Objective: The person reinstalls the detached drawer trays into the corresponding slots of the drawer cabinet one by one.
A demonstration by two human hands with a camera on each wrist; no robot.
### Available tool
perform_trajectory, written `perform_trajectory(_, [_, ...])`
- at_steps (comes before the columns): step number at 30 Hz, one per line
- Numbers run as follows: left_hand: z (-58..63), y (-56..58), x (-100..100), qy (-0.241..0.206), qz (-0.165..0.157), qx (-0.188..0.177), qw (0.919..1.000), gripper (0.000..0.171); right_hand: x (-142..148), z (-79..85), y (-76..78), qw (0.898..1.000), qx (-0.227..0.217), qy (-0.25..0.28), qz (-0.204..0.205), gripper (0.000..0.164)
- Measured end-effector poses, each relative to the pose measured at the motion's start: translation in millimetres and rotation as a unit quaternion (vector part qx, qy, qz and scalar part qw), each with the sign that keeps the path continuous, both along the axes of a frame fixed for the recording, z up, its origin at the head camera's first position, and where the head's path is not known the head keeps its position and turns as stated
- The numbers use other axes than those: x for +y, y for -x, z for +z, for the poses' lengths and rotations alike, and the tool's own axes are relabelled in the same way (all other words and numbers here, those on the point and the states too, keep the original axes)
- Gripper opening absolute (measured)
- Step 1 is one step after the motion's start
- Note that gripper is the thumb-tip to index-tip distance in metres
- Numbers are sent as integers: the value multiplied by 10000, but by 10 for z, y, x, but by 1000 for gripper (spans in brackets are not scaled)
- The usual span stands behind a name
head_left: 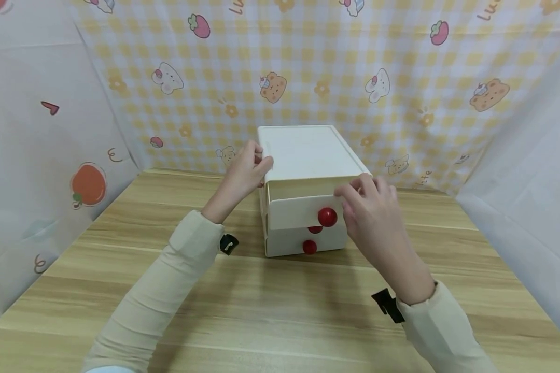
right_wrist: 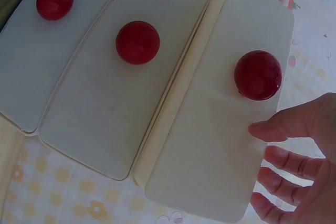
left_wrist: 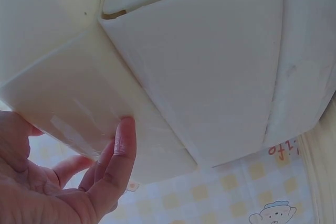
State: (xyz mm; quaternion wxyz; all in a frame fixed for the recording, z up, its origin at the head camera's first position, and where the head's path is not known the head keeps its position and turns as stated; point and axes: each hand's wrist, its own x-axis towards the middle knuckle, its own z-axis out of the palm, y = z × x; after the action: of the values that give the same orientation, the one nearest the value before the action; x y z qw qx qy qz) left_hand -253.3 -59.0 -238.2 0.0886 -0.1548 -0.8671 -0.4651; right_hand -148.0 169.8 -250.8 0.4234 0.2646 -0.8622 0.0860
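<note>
A white drawer cabinet (head_left: 312, 150) with red round knobs stands on the table. Its top drawer (head_left: 293, 213) is pulled partly out, so a gap shows beneath the cabinet's top. My left hand (head_left: 246, 171) holds the cabinet's upper left edge, thumb on top and fingers at the side. In the left wrist view a fingertip (left_wrist: 126, 124) touches the side panel. My right hand (head_left: 373, 215) grips the upper edge of the drawer front, right of its red knob (head_left: 327, 217). The right wrist view shows the thumb (right_wrist: 268, 129) on the front face and bent fingers along the edge.
Two lower drawers sit closed, with a red knob (right_wrist: 137, 42) on the middle one and another red knob (head_left: 310, 247) on the bottom one. Wood-grain tabletop (head_left: 280, 321) surrounds the cabinet. Behind it hangs a checked cloth (head_left: 308, 57).
</note>
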Motion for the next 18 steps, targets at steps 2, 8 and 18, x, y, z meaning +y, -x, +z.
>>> perform_trajectory(2, [-1, 1, 1, 4, -6, -9, 10000, 31, -2, 1, 19, 10000, -3, -15, -31, 25])
perform_trajectory(8, [0, -1, 1, 20, -1, -46, 10000, 32, -19, 22, 86, 9999, -80, -70, -102, 24])
perform_trajectory(18, [-3, 7, 2, 43, 12, -65, 10000, 31, -46, 9, 200, 9997, -193, 24, -171, 26])
